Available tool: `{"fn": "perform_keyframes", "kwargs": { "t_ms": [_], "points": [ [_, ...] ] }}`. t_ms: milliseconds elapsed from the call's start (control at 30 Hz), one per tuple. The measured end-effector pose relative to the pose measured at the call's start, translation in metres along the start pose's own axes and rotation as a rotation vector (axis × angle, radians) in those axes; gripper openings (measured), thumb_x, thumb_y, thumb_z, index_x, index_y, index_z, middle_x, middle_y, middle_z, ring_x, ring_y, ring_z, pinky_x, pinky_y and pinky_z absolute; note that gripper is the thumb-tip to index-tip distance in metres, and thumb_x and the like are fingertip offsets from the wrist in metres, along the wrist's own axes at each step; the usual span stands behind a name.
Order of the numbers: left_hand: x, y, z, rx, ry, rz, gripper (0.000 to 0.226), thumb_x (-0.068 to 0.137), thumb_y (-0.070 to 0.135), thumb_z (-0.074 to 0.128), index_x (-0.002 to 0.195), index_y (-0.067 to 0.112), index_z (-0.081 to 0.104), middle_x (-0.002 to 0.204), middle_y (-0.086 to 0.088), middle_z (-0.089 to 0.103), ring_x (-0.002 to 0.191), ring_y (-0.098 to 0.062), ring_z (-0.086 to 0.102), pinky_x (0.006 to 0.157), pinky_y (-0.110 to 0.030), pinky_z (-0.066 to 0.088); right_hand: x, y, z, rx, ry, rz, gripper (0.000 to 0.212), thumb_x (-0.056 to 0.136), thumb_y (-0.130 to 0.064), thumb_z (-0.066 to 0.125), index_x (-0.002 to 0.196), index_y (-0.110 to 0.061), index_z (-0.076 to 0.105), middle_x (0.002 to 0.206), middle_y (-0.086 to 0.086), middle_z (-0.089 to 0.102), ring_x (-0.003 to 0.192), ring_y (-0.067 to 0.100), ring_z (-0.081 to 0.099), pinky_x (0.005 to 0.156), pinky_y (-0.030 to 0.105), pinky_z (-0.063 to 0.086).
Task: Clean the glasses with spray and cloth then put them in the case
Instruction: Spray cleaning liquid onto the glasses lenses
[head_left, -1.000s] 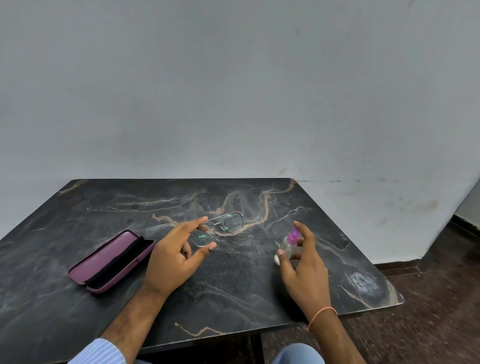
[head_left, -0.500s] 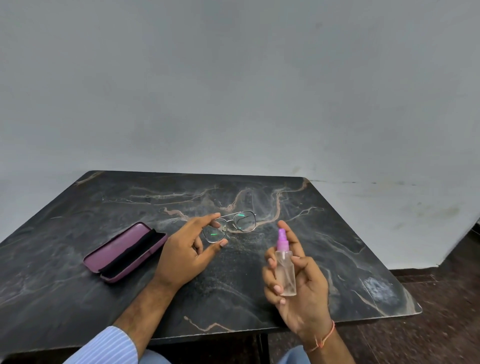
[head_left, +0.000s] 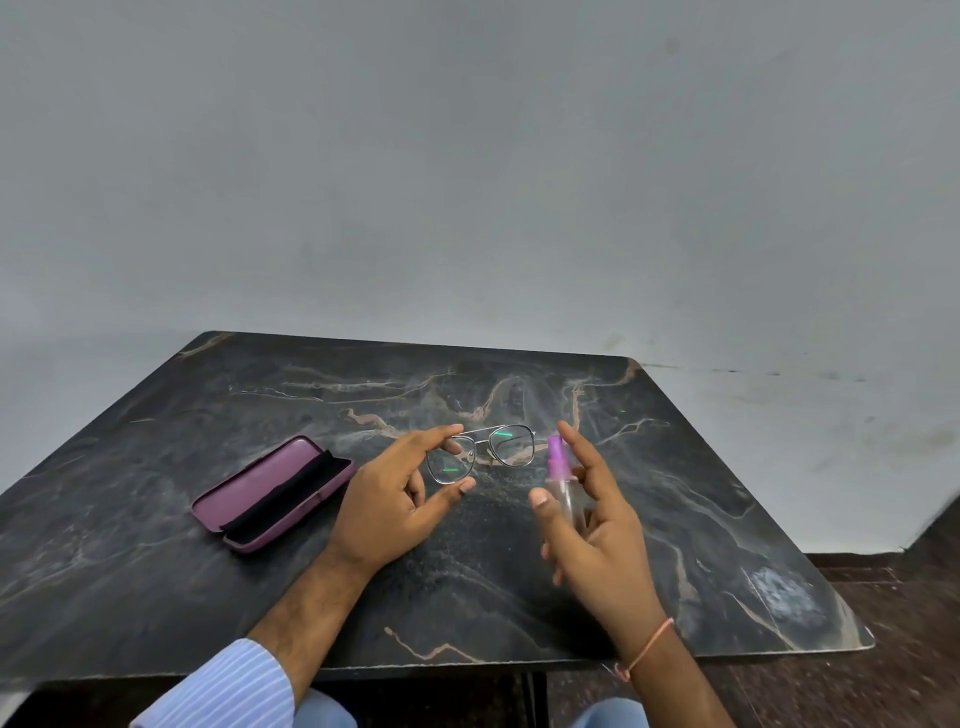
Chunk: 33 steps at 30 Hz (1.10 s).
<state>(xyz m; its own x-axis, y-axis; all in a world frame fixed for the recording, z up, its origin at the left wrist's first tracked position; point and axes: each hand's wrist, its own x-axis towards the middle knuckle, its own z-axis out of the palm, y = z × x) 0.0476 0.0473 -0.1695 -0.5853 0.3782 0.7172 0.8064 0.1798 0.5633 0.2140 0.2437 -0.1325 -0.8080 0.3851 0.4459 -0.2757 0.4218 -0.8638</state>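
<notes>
My left hand (head_left: 387, 506) covers the near left rim and temple of the thin metal-framed glasses (head_left: 480, 453), so how I grip them there is unclear. My right hand (head_left: 597, 525) hides the lower body of the small clear spray bottle with the purple nozzle (head_left: 561, 480), which looks blurred. The dark marble tabletop (head_left: 156, 597) runs off the left edge. Inside the open purple glasses case (head_left: 272, 491), the black lining is too dark to read
</notes>
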Motion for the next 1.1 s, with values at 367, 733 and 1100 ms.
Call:
{"fn": "perform_keyframes", "kwargs": {
  "t_ms": [367, 733, 1100],
  "points": [
    [0.000, -0.001, -0.001, -0.006, -0.005, -0.001, 0.057, 0.100, 0.064, 0.072, 0.152, 0.044, 0.059, 0.131, 0.022, 0.073, 0.052, -0.012, 0.060, 0.052, -0.024, 0.056, 0.014, -0.003, 0.017, -0.288, 0.089, -0.167, 0.058, 0.107, -0.019, 0.059, 0.155, -0.049, 0.048, 0.124, -0.033, 0.063, 0.088, 0.017, 0.067, 0.076, 0.009, 0.051],
    [0.000, 0.003, -0.001, 0.007, -0.018, 0.001, 0.058, 0.098, 0.052, 0.080, 0.151, 0.042, 0.060, 0.130, 0.024, 0.073, 0.052, -0.011, 0.060, 0.053, -0.017, 0.053, 0.013, 0.011, 0.023, -0.414, 0.030, -0.172, 0.062, 0.105, -0.029, 0.058, 0.159, -0.053, 0.039, 0.122, -0.023, 0.061, 0.089, 0.008, 0.067, 0.075, 0.015, 0.054],
    [0.000, 0.004, -0.001, 0.012, -0.026, 0.007, 0.058, 0.098, 0.050, 0.080, 0.152, 0.044, 0.059, 0.131, 0.025, 0.073, 0.051, -0.011, 0.059, 0.054, -0.017, 0.053, 0.015, 0.008, 0.025, -0.463, 0.091, -0.172, 0.049, 0.098, -0.029, 0.056, 0.146, -0.040, 0.055, 0.118, -0.018, 0.067, 0.104, -0.017, 0.059, 0.088, 0.000, 0.041]
  ]
}}
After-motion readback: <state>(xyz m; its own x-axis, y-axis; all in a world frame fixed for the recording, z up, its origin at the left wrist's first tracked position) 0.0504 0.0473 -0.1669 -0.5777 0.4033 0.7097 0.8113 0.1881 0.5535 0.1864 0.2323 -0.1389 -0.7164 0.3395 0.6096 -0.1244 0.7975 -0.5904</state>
